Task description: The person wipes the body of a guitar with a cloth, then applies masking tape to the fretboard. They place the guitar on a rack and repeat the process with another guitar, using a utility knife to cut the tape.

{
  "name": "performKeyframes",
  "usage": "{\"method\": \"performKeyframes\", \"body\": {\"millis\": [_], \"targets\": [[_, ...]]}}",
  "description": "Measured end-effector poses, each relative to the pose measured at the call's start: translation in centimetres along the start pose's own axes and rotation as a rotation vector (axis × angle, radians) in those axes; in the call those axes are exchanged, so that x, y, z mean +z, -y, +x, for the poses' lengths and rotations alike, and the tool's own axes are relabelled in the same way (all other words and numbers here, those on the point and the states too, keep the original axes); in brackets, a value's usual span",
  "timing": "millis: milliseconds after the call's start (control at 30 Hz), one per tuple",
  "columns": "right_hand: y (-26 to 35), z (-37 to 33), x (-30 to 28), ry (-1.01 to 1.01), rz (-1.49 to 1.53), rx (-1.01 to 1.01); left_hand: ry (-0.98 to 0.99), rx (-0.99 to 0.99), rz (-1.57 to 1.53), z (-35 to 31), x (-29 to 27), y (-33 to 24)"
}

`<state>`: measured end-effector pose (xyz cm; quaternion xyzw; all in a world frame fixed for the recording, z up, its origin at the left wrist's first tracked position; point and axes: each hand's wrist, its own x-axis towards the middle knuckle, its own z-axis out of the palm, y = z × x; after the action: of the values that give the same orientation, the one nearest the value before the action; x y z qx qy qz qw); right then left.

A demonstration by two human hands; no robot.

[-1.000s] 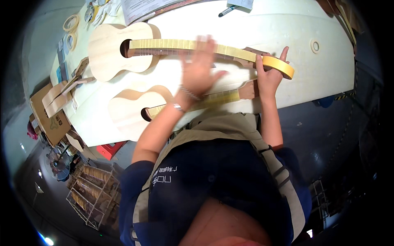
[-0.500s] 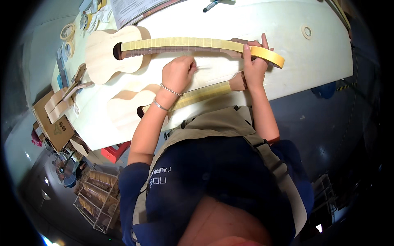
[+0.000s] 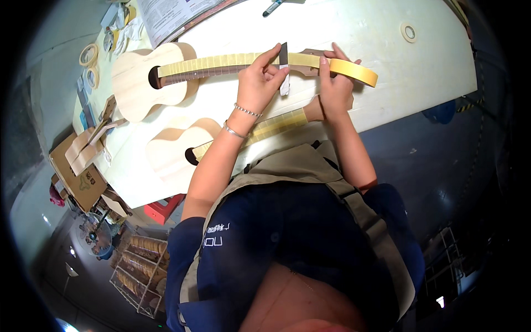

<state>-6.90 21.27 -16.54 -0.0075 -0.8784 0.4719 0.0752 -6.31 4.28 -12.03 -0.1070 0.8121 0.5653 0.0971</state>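
Note:
A pale, unfinished ukulele lies on the table with its neck pointing right. Yellow masking tape runs along its fretboard toward the headstock, where the roll of yellow tape hangs off the strip. My right hand is at the headstock, its fingers around the near end of the roll. Between finger and thumb my left hand pinches a narrow flat blade, dark at the far end and whitish at the near end. It lies across the tape strip. Nearer to me is a second ukulele, also with a taped fretboard.
At the back left lie printed sheets. Rolls of tape and loose ukulele parts crowd the table's left edge. A small tape roll sits at the far right. A marker rests at the back edge of view.
My left hand has moved right and up onto the taped neck, and the blade now shows clearly in its fingers. The right hand stays at the tape roll, shifted slightly.

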Motion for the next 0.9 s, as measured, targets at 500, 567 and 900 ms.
{"method": "performKeyframes", "body": {"millis": [500, 567, 900], "targets": [[6.7, -1.6, -0.9, -0.018, 1.046, 0.001, 0.034, 0.208, -0.034, -3.8, -2.7, 0.8], [7.4, -2.1, -0.6, 0.027, 1.085, 0.050, 0.044, -0.059, -0.554, -4.0, -0.9, -0.7], [2.1, 2.3, -6.9, -0.299, 1.976, 0.474, -0.527, -0.200, -0.267, -4.5, -18.4, 6.0]]}}
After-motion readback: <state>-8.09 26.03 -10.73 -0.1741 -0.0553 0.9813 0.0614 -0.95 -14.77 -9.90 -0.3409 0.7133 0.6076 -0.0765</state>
